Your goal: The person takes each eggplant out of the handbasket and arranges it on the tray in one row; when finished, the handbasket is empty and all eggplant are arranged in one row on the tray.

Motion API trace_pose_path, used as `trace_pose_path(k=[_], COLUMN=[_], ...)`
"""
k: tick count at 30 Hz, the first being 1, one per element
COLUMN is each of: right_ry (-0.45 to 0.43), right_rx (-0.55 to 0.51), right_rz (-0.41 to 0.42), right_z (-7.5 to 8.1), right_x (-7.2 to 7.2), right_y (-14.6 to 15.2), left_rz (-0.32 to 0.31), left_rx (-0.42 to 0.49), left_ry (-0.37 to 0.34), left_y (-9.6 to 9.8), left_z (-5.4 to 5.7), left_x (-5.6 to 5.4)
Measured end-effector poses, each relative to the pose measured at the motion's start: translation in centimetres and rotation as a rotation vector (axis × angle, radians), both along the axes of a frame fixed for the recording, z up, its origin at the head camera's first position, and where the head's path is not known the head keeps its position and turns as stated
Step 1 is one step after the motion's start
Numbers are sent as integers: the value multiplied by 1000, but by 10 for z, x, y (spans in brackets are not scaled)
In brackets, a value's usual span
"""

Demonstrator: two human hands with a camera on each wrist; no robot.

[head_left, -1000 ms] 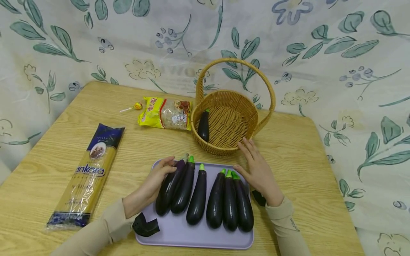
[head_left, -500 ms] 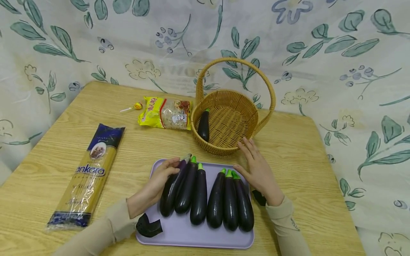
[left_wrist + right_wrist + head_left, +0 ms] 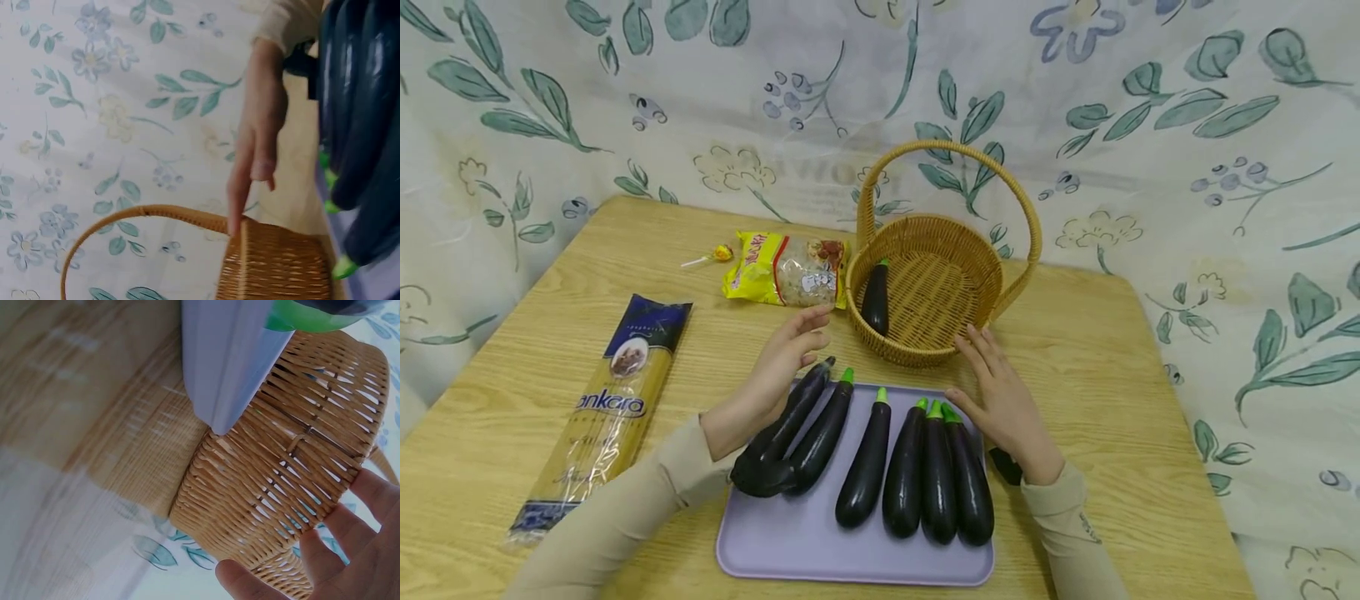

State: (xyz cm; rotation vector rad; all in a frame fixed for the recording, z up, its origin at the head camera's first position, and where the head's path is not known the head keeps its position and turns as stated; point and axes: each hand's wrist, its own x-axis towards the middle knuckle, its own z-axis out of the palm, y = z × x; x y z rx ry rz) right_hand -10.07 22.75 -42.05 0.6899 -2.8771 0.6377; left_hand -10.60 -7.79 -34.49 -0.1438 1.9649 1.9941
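My left hand (image 3: 771, 375) is over the tray's upper left corner, fingers loosely extended and holding nothing. Under its wrist lies the leftmost eggplant (image 3: 801, 408), partly covered by the hand and a dark wrist-worn piece. Several more eggplants (image 3: 865, 462) lie side by side on the lilac tray (image 3: 850, 558), green stems pointing away from me. The fingers of my right hand (image 3: 1007, 400) touch the near right rim of the wicker basket (image 3: 917, 346); in the right wrist view the fingertips (image 3: 369, 487) rest along its rim. One eggplant (image 3: 876, 300) lies inside the basket on the left.
Left of the basket is a yellow, partly clear food bag (image 3: 805, 271), with a lollipop (image 3: 721, 252) beside it. A spaghetti pack (image 3: 610, 408) lies on the wooden table (image 3: 1097, 375) at the left. The basket's tall handle (image 3: 955, 146) arches upward. Floral cloth (image 3: 1150, 167) hangs behind.
The left hand has let go of the leftmost eggplant and moved up, toward the basket. The left eggplants first shifted right, then lie further left again. The right hand stays on the basket rim.
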Motion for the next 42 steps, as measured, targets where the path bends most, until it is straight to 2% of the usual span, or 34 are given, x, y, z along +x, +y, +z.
trace_pose_path(k=[5,12,17,21,30,35,38,42], right_ry=[-20,-26,-43,-54,-48,-44,-42,-30], right_rx=[0,6,19,18,9,5,5,9], right_rz=[-8,-12,-22,-21,-25,-18,-13,-12], right_z=[0,0,1,1,0,1,2,3], right_x=[1,1,-1,0,0,0,0,1], right_y=[0,0,1,1,1,1,1,2], left_rz=[-32,-133,-107,-86,-69,-49,-18,-1], left_rx=[21,-23,-31,-71,-86,-38,-10,-23], left_ry=[10,-93,-138,-178,-264,-308,-320,-308], left_y=[18,45,61,68,77,82,84,86], left_z=[15,23,22,17,10,8,6,3], left_x=[-27,-68,-99,-118,-138,-148,-155,-163])
